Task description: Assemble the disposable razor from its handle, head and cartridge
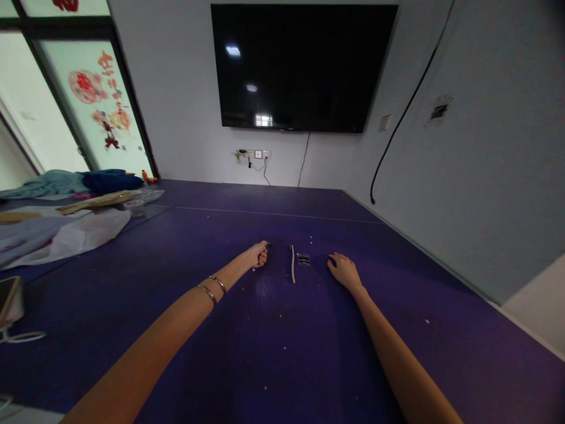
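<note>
My left hand (258, 254) is closed around a small dark thing (269, 244); only its tip shows past the fingers, too small to name. To the right of that fist a thin pale stick (292, 264), slightly bent at its far end, lies lengthwise on the purple surface (265, 330). Just beside the stick is a small black rectangular piece (303, 259) with a clear, shiny edge. My right hand (344, 270) rests palm down to the right of the black piece, apart from it, its fingers loosely curved and spread with nothing visible in them.
White crumbs (311, 240) dot the surface. Cloths (57, 184) and a plastic sheet (97, 235) lie at the far left, and a white-sided box (11, 300) stands nearer. A black cable (397, 123) hangs along the right wall. A television (304, 65) is mounted ahead.
</note>
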Tool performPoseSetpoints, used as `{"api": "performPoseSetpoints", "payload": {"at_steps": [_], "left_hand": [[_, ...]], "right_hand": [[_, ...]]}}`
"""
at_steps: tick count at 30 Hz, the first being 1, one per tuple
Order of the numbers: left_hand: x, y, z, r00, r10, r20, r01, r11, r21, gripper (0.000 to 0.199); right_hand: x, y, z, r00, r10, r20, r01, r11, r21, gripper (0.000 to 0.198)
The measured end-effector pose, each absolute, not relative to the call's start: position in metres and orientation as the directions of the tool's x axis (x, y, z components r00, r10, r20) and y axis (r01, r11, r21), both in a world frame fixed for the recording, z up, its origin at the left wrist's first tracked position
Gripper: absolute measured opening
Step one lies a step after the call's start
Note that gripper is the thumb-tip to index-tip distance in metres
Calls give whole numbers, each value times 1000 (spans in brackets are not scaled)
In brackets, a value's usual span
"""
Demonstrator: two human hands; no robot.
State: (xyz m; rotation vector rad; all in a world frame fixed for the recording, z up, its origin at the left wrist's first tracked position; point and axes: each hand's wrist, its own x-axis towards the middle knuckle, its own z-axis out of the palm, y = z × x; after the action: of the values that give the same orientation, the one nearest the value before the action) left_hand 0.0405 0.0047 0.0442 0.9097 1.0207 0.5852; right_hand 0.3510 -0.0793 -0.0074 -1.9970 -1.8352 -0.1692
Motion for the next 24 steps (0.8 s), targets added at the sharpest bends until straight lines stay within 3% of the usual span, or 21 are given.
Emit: {"api": "performPoseSetpoints", "payload": {"at_steps": [8, 24], "left_hand": [[44, 1, 51, 278, 759, -589, 37, 605, 796, 39], [41, -2, 51, 226, 831, -509, 38, 514, 857, 38]], "right_hand": [[352, -79, -8, 121, 921, 371, 976, -42, -216, 42], [351, -81, -6, 131, 924, 358, 971, -47, -234, 42]]}}
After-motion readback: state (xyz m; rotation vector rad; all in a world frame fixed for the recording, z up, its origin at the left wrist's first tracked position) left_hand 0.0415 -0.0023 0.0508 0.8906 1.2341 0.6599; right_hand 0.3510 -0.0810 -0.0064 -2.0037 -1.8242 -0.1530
